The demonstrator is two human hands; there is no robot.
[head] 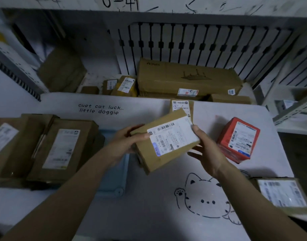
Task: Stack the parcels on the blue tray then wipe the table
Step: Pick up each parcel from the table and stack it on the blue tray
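Note:
Both my hands hold a brown cardboard parcel (pixel 159 141) with a white label above the table's middle. My left hand (pixel 125 143) grips its left edge, thumb on top. My right hand (pixel 204 148) grips its right edge. The blue tray (pixel 114 181) lies on the left half of the table, with brown parcels (pixel 62 148) stacked on its left part. A red parcel (pixel 238 140) stands to the right on the white table (pixel 149 214). Another brown parcel (pixel 181 106) lies behind the held one. A labelled parcel (pixel 281 193) sits at the right edge.
Beyond the table's far edge lie a long cardboard box (pixel 187 77) and several small parcels (pixel 119 86) on the floor. A black railing (pixel 201 42) stands behind them. Metal shelving (pixel 291 112) is at the right. A cat drawing marks the tabletop.

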